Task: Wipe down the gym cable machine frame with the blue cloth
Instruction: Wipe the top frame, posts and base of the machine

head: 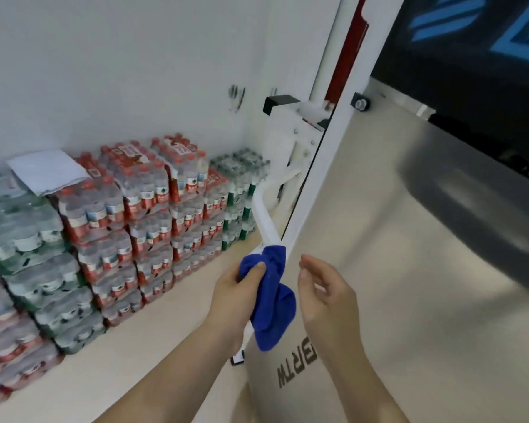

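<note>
Low in the middle of the frame, the left hand [237, 290] grips the blue cloth [274, 303], thumb pressed on its upper fold. The cloth is bunched around the white tube [264, 216] of the cable machine, just where that tube runs alongside the tall white upright [329, 132], and a loose tail of cloth hangs below the fist. The right hand [322, 290] hovers just beside the cloth at lower centre-right, fingers relaxed and slightly curled, holding nothing and touching neither cloth nor frame. As for progress, the wipe looks to be under way rather than finished. The cloth sits on a low stretch of the tube, and no dirt, streaks or damp marks show on the white paint, so I cannot tell which parts have been covered. Judging by where the cloth is, much seems left. That includes the bend of the tube above the fist, the long upright climbing toward the top of the frame, and the black bracket [277, 103] with its bolted white plate at upper centre. The short run of tube below the hand is left too. The silver panel [409, 270] on the right and the dark screen [471, 41] at upper right may count as part of the machine, and neither is being touched. Stacked packs of bottled water [135, 215] fill the left side on the floor [165, 337] against the wall, well apart from the work.
</note>
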Action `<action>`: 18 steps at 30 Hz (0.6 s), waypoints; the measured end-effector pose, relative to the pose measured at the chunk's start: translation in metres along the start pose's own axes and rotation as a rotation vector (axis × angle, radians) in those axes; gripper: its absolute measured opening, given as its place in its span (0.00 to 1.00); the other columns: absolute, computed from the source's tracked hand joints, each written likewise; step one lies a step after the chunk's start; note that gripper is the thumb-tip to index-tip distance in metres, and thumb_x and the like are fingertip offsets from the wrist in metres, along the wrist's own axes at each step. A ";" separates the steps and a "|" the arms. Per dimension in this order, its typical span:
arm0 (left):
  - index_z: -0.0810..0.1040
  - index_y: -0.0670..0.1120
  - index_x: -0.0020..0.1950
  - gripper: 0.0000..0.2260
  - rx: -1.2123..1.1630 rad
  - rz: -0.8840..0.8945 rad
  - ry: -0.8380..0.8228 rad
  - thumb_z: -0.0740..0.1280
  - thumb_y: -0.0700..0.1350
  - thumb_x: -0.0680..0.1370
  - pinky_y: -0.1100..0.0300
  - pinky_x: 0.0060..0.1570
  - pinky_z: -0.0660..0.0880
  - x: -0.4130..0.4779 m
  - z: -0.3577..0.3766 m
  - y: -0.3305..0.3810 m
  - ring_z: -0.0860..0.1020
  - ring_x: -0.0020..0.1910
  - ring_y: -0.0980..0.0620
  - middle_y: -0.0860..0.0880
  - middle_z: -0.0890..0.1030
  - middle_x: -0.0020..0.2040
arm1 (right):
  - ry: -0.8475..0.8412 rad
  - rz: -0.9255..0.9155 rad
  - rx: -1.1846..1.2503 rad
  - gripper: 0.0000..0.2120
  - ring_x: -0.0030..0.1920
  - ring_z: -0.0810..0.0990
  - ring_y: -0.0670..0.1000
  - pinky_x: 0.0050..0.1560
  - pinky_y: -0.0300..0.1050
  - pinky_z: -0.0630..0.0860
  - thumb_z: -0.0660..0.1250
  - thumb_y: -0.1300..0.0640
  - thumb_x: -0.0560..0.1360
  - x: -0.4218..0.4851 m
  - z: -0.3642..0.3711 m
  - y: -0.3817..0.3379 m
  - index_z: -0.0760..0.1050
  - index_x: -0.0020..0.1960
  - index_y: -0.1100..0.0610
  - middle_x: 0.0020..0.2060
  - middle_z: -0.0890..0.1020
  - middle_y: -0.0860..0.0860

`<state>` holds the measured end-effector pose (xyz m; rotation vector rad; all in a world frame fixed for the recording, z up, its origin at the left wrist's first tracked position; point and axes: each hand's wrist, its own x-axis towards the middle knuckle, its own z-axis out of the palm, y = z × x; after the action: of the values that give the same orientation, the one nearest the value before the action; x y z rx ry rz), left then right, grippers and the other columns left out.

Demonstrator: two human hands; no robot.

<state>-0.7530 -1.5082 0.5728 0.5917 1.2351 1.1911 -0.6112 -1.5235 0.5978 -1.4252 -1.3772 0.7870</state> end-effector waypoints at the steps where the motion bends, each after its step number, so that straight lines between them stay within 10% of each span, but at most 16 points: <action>1: 0.82 0.54 0.53 0.03 0.029 0.027 -0.011 0.69 0.49 0.81 0.42 0.56 0.81 0.016 0.007 0.009 0.84 0.51 0.42 0.48 0.86 0.49 | 0.017 -0.020 -0.020 0.12 0.58 0.79 0.36 0.52 0.30 0.76 0.66 0.59 0.82 0.017 0.003 -0.002 0.79 0.61 0.45 0.58 0.82 0.40; 8: 0.80 0.58 0.53 0.04 0.201 0.225 -0.022 0.67 0.50 0.82 0.50 0.50 0.82 0.117 0.037 0.072 0.84 0.45 0.53 0.54 0.85 0.46 | 0.177 -0.286 -0.230 0.13 0.61 0.79 0.42 0.62 0.46 0.78 0.64 0.59 0.82 0.131 0.028 -0.021 0.80 0.64 0.52 0.57 0.80 0.38; 18: 0.80 0.54 0.62 0.11 0.193 0.632 -0.440 0.68 0.45 0.81 0.52 0.58 0.78 0.203 0.122 0.170 0.82 0.56 0.54 0.55 0.84 0.55 | 0.583 -0.854 -0.860 0.10 0.72 0.74 0.63 0.70 0.57 0.74 0.66 0.67 0.79 0.217 0.027 -0.099 0.83 0.58 0.66 0.64 0.80 0.63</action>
<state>-0.7239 -1.2371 0.6765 1.3806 0.8032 1.3565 -0.6377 -1.3168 0.7174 -1.2847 -1.6794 -0.8038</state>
